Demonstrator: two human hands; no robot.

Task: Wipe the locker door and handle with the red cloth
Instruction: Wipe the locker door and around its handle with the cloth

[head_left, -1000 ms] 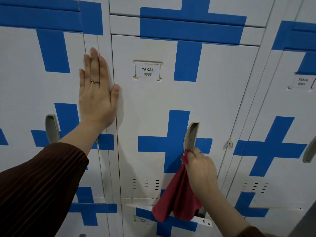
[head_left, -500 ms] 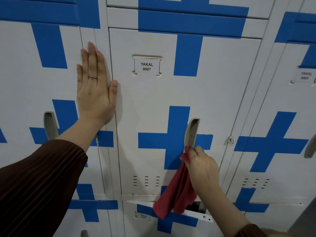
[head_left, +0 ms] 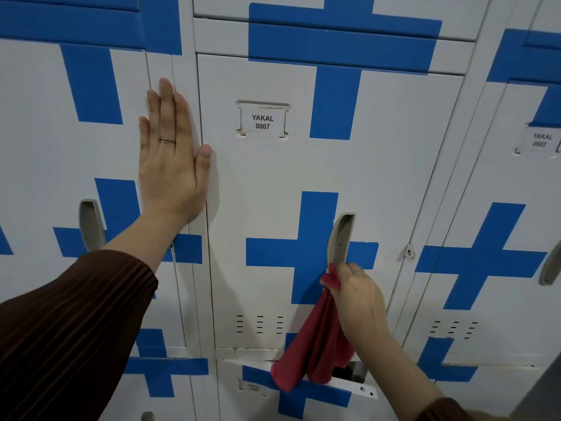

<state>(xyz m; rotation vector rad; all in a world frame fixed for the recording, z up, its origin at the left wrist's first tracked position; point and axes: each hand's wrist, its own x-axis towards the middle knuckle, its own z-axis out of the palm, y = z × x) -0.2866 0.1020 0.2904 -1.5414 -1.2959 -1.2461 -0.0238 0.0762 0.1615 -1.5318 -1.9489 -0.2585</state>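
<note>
The white locker door (head_left: 267, 183) with blue cross stripes fills the middle of the view and carries a label reading YAKAL 0007 (head_left: 262, 122). Its grey recessed handle (head_left: 340, 238) is right of centre. My right hand (head_left: 359, 296) is just below the handle's lower end, shut on the red cloth (head_left: 315, 344), which hangs down in folds. The cloth's top corner touches the bottom of the handle. My left hand (head_left: 171, 159) lies flat, fingers together, on the frame strip between this door and the left neighbour.
Similar lockers stand on both sides, with a grey handle (head_left: 89, 226) at left and another (head_left: 549, 265) at the right edge. A lock tab (head_left: 409, 252) sits on the frame right of the door. The locker door below (head_left: 334, 387) hangs slightly ajar.
The view has shifted slightly, so the lockers sit a little lower and left in frame. My right hand stays at the handle's lower end with the cloth. My left hand stays pressed flat.
</note>
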